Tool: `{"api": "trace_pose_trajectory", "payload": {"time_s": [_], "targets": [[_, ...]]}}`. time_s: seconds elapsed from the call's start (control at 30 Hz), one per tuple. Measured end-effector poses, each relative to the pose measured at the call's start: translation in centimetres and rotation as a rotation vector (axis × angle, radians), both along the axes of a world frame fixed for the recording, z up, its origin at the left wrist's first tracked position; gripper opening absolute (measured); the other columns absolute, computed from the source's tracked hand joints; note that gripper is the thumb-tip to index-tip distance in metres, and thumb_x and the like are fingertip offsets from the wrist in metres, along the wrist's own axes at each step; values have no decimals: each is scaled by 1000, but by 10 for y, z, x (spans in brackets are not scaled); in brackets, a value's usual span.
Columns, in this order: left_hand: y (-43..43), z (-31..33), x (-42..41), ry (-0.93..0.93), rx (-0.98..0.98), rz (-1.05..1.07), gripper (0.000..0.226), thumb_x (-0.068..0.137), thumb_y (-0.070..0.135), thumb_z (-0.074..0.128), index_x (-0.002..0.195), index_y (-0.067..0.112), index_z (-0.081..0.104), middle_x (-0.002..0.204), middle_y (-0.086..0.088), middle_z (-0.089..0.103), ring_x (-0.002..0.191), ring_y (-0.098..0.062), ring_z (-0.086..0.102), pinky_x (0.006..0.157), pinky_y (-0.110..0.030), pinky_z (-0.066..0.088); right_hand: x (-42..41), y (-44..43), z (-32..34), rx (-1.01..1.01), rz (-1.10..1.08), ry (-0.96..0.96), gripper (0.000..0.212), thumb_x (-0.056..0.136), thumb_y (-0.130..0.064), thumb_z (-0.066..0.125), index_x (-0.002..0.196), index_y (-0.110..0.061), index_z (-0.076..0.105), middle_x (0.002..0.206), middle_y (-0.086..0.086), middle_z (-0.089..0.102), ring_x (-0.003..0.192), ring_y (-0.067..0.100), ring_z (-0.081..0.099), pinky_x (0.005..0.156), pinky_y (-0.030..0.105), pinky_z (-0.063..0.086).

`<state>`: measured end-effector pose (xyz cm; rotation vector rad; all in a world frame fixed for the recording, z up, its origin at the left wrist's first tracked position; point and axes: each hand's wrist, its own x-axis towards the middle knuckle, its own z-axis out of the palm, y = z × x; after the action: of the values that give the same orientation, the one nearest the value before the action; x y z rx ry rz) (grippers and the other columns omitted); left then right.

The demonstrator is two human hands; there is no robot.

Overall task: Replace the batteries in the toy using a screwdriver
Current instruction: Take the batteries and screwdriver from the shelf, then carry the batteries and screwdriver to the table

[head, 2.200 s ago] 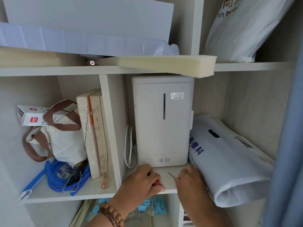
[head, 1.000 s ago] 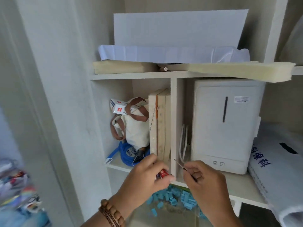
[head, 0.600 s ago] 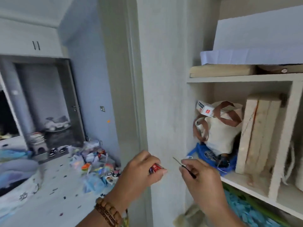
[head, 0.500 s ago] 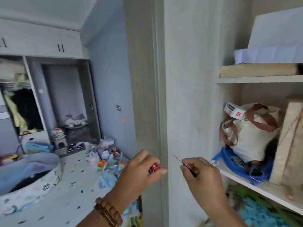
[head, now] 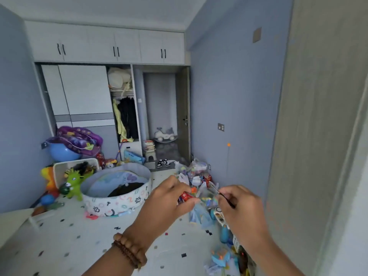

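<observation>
**Batteries and screwdriver in hand; toy not yet chosen**

Red batteries (head: 185, 196): pinched in the fingers of the left hand (head: 169, 198), long axis toward 3 o'clock.
Screwdriver (head: 217, 192): thin shaft pinched by the right hand (head: 239, 208), tip toward 10 o'clock, near the batteries but not touching.
Toy pile (head: 197, 172): at 12 o'clock beyond both hands, on the floor (head: 79, 236) against the blue wall (head: 229, 86). Which toy is meant cannot be told. The right hand is judged nearer.
Play tub (head: 117, 196): 9 o'clock.
Wardrobe (head: 85, 90): far end.

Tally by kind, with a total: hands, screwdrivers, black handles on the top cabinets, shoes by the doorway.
Hands: 2 (left hand, right hand)
Screwdriver: 1
Top cabinet handles: 6
Shoes: 2
Total: 11
</observation>
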<state>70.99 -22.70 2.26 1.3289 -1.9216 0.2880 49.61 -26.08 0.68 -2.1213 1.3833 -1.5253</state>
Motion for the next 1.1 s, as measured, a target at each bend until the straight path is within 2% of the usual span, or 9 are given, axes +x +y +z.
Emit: {"api": "trace_pose_trajectory", "payload": {"time_s": [0.13,0.2,0.37,0.43,0.5,0.57,0.7,0.97,1.1], "targets": [[-45,-13,58,-6,2,85,46,86,67,52,102,27,67,95,9,55,84,-8,59,75,-32,54,60,-60,-9,-5,86,47,18,78,-9,77,70,-22,69,62,-9,59,61,7,54,60,19,43],[-73,-17,85,-10,17,128,49,86,70,49,103,28,67,96,9,56,85,-8,59,76,-32,54,90,-98,-13,10,131,42,19,79,-11,77,68,-22,67,61,-8,57,63,11,54,59,12,38],[-140,-16,154,-15,1,271,49,85,66,52,99,23,71,94,6,60,81,-11,64,70,-19,50,171,-197,-16,-13,257,64,35,80,-11,77,62,-30,53,57,-12,51,60,1,49,59,8,34],[-163,-14,185,-20,13,328,50,86,67,50,99,23,71,94,5,60,81,-12,64,71,-21,52,207,-234,-13,-7,311,77,26,79,-11,77,67,-28,62,61,-10,58,62,2,53,59,8,36],[-183,-14,219,-6,29,385,51,86,68,50,101,24,70,96,6,59,82,-13,64,72,-30,56,246,-267,-11,-14,372,69,17,79,-10,76,73,-25,69,65,-10,61,64,0,55,62,6,38],[-198,-17,256,5,44,454,53,85,71,48,102,26,69,98,6,58,83,-13,63,71,-33,56,289,-293,-12,-14,432,78,13,79,-12,75,76,-23,72,66,-13,61,65,-5,54,61,5,38],[-227,-28,333,12,77,557,48,85,68,53,103,26,69,97,6,58,84,-11,62,71,-35,56,381,-342,-27,-1,556,95,11,80,-14,76,77,-25,73,68,-13,64,65,-1,57,59,6,38],[-303,-44,509,6,44,700,50,86,67,51,101,23,70,96,6,59,78,-8,60,67,-24,53,577,-438,-48,3,700,128,17,81,-14,77,69,-24,68,61,-14,61,60,-1,55,54,4,34],[-342,-47,596,10,27,752,46,87,66,53,101,25,69,97,7,59,80,-9,61,68,-28,54,665,-483,-45,27,746,126,14,79,-13,79,72,-23,71,63,-14,64,61,-1,58,57,3,37]]}}
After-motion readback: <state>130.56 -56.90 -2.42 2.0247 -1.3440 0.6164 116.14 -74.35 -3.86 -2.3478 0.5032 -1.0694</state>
